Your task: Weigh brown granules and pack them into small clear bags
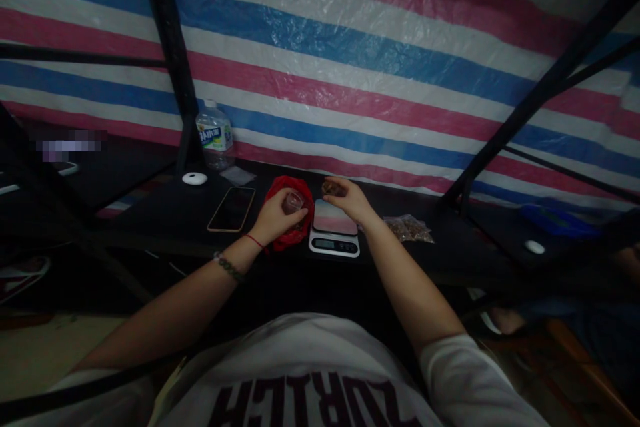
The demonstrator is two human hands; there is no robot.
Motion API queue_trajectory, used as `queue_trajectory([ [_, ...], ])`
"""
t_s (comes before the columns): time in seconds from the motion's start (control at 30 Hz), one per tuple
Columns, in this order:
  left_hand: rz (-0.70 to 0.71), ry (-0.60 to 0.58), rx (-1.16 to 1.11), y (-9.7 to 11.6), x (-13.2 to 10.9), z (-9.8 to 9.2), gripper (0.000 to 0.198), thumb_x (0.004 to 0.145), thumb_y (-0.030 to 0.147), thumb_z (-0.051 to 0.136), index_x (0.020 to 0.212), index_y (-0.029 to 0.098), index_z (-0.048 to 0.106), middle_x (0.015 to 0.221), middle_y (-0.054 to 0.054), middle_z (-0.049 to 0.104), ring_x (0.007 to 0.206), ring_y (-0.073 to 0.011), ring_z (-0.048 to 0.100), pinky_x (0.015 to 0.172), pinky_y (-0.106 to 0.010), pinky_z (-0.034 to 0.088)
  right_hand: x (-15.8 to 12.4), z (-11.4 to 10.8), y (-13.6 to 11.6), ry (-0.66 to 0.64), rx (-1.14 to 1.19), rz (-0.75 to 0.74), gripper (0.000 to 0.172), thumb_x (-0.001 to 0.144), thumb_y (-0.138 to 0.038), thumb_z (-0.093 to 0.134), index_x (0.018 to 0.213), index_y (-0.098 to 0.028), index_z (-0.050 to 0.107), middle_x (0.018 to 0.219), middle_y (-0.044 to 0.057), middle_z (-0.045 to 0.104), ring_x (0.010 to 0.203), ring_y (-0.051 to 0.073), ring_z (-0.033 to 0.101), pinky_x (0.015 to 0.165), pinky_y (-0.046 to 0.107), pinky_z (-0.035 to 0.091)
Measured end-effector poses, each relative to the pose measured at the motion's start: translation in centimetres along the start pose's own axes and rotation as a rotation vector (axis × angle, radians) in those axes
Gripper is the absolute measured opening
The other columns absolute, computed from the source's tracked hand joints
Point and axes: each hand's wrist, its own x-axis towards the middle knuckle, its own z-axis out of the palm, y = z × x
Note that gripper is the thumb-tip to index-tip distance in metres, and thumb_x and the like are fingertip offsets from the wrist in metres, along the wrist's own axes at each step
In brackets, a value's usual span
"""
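My left hand is closed around a small clear plastic cup, holding it over an open red plastic bag. What lies inside the bag is too dark to make out. My right hand grips a small clear bag with brown bits, just above the far edge of a white kitchen scale. The scale's plate looks bare, and its display cannot be read. To the right of my right wrist lie clear bags filled with brown bits.
Left of the red bag lies a phone, with flat clear bags, a white oval gadget and a plastic bottle behind. Dark metal posts frame the desk. A blue object and part of another person are at the right.
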Motion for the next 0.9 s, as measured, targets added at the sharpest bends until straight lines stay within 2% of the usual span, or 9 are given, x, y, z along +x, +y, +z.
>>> queue_trajectory([
  [0.1, 0.005, -0.018, 0.008, 0.1, 0.0, 0.0, 0.057, 0.067, 0.045, 0.07, 0.115, 0.018, 0.056, 0.11, -0.008, 0.066, 0.098, -0.0248, 0.063, 0.089, -0.038, 0.047, -0.1, 1.6, -1.8, -0.046, 0.094, -0.006, 0.058, 0.06, -0.025, 0.078, 0.114, -0.02, 0.056, 0.103, 0.005, 0.066, 0.093, 0.018, 0.065, 0.089, 0.036, 0.05],
  [0.23, 0.01, -0.038, -0.034, 0.2, 0.0, -0.1, 0.062, 0.066, 0.048, 0.071, 0.117, 0.017, 0.055, 0.11, -0.008, 0.066, 0.097, -0.0242, 0.064, 0.086, -0.036, 0.049, 0.0, 2.8, -3.1, -0.104, 0.131, -0.003, 0.052, 0.058, -0.023, 0.079, 0.102, -0.02, 0.052, 0.095, 0.002, 0.065, 0.088, 0.017, 0.065, 0.083, 0.033, 0.051],
  [0.43, 0.008, -0.033, 0.008, 0.7, -0.2, -0.3, 0.053, 0.066, 0.048, 0.07, 0.108, 0.018, 0.059, 0.099, -0.006, 0.068, 0.087, -0.023, 0.065, 0.077, -0.033, 0.05, 0.8, 2.6, -4.0, -0.221, -0.142, -0.075, 0.036, 0.064, -0.024, 0.075, 0.096, -0.017, 0.059, 0.089, 0.001, 0.065, 0.082, 0.016, 0.062, 0.077, 0.031, 0.05],
  [0.6, -0.016, -0.027, 0.013, 1.4, -0.4, -0.4, 0.049, 0.066, 0.046, 0.069, 0.105, 0.018, 0.061, 0.095, -0.005, 0.069, 0.084, -0.022, 0.065, 0.074, -0.031, 0.05, 1.6, 2.4, -5.6, -0.329, -0.439, -0.249, 0.032, 0.064, -0.016, 0.076, 0.096, -0.018, 0.069, 0.095, 0.004, 0.066, 0.089, 0.018, 0.061, 0.082, 0.032, 0.047],
  [0.73, -0.027, -0.039, -0.016, 1.6, -0.5, -0.3, 0.051, 0.068, 0.046, 0.068, 0.108, 0.016, 0.061, 0.095, -0.006, 0.069, 0.081, -0.0213, 0.065, 0.072, -0.031, 0.05, 1.9, 2.9, -7.0, -0.387, -0.465, -0.29, 0.037, 0.067, -0.012, 0.073, 0.103, -0.018, 0.07, 0.101, 0.005, 0.067, 0.093, 0.018, 0.062, 0.084, 0.031, 0.047],
  [0.9, -0.042, 0.001, -0.036, 0.8, -0.3, 0.2, 0.05, 0.069, 0.046, 0.067, 0.108, 0.015, 0.06, 0.092, -0.006, 0.068, 0.08, -0.0216, 0.065, 0.069, -0.031, 0.05, 1.6, 3.4, -8.3, -0.354, -0.423, -0.276, 0.047, 0.071, -0.009, 0.067, 0.117, -0.02, 0.064, 0.114, 0.005, 0.067, 0.101, 0.018, 0.063, 0.091, 0.032, 0.046],
])
